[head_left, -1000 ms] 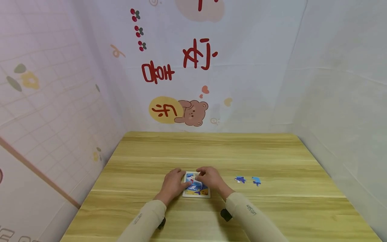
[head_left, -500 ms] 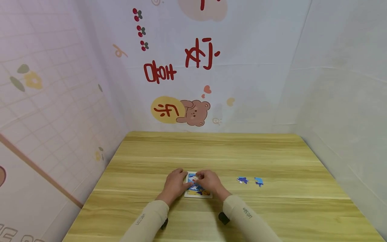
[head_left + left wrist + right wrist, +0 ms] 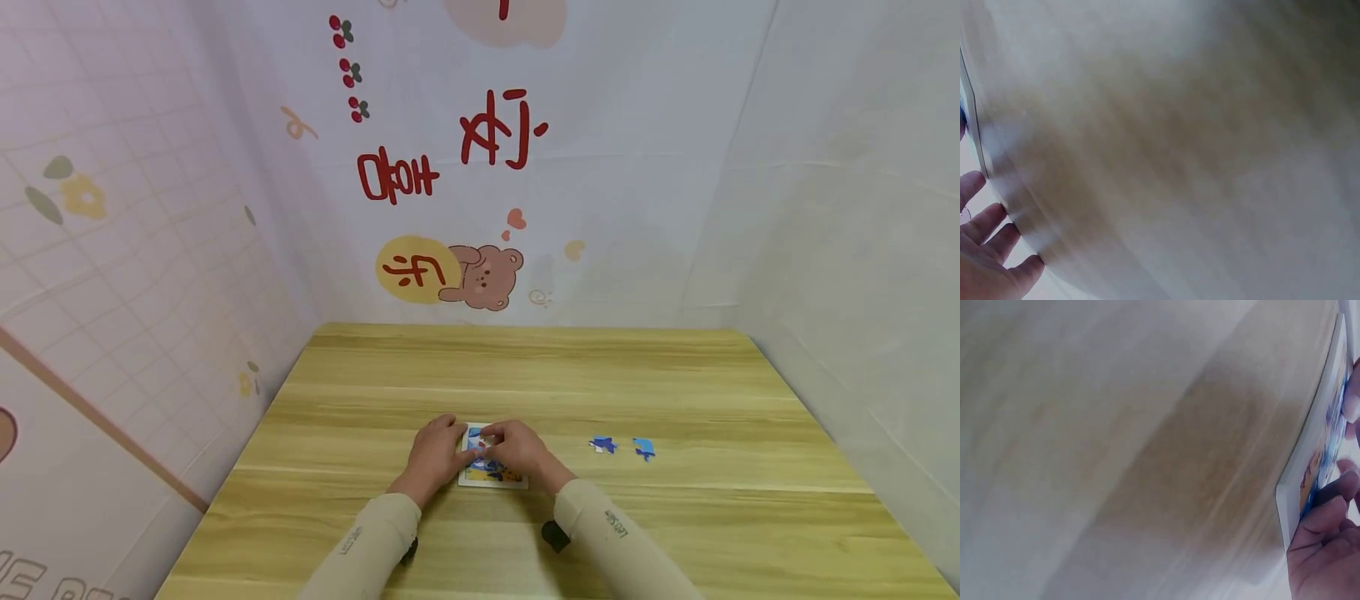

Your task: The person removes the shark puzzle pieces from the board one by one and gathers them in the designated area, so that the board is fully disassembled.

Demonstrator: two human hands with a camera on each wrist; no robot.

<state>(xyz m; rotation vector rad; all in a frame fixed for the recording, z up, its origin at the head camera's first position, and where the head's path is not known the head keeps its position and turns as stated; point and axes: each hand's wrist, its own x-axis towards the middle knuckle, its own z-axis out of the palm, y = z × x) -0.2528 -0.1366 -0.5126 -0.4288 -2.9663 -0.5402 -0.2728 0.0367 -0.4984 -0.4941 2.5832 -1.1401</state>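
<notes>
2 hands met over a small rectangular puzzle board (image 3: 491, 475) lying flat on the wood-grain table (image 3: 675, 533). The left hand (image 3: 435, 454) rested on the board's left edge with relaxed fingers, while the right hand (image 3: 519, 450) curled fingertips onto its glossy picture; whether it pinched a piece I could not tell. 2 loose blue puzzle pieces (image 3: 622, 447) lay well right of the board.

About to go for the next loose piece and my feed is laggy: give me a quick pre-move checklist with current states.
1. Puzzle board flat on the table: ok.
2. Left hand steadying the board's left edge: ok.
3. Right hand on the board, fingers curled over its top: ok; whether it pinches a piece: cannot tell.
4. Two loose blue pieces lie apart, right of the board: ok.
5. Path from right hand to the pieces unobstructed: ok.
6. Wrist views sharp enough: not ok, blurred.
</notes>
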